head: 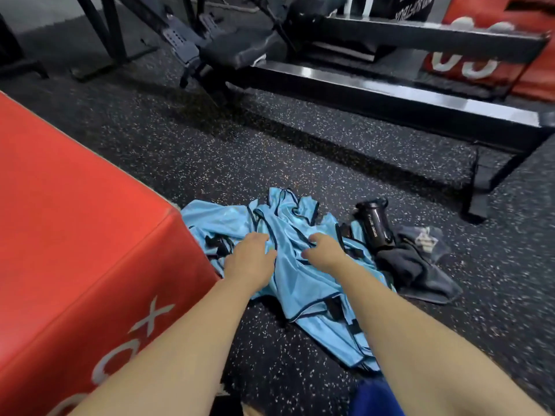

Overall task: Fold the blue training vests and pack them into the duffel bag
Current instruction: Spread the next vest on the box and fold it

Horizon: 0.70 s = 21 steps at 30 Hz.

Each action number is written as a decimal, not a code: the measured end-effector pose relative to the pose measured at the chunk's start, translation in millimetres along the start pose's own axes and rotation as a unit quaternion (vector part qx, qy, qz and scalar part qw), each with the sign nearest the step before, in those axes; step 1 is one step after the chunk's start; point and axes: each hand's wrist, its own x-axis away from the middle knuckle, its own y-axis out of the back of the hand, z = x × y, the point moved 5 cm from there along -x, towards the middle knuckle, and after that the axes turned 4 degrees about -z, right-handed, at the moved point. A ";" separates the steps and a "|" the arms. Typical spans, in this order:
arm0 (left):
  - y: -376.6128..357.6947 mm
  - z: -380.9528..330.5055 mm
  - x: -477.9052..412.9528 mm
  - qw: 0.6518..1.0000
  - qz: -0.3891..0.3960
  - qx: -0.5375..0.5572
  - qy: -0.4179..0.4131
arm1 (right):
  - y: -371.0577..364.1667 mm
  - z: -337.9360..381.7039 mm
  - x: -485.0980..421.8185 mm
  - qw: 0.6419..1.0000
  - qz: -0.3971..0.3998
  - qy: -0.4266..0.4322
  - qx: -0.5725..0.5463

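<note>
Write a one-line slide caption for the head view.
Left hand rests on and right hand grips crumpled blue training vests beside a red plyo box.

The left hand (250,259), right hand (326,250) and both forearms are bare; deep blue clothing (375,397) shows below.

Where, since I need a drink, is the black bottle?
Head view: the black bottle lies on the floor right of the blue vests, its lower end against a dark cloth.

The blue vests (300,283) are heaped on the speckled rubber floor (210,151), under the left hand (250,256) and right hand (324,250). A red padded box (75,220) is set left of the grip. A black bottle (375,223) and a dark cloth (417,265) are laid to its right.
</note>
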 end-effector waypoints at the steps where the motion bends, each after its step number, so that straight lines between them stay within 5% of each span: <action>1: -8.5 1.2 -3.5 1.000 0.001 0.011 0.003 | -10.8 -7.0 -8.0 1.000 0.004 -0.010 0.006; 10: -60.9 26.0 -32.4 0.998 0.011 0.048 0.031 | -93.4 -25.3 -74.9 0.993 0.047 -0.098 -0.040; 16: -73.9 50.9 -43.4 0.995 0.016 0.091 0.045 | -123.1 -27.4 -99.8 0.985 0.007 -0.153 -0.077; 21: -75.1 58.4 -45.3 0.992 0.025 0.115 0.052 | -116.3 -19.8 -98.6 0.988 -0.035 -0.117 -0.091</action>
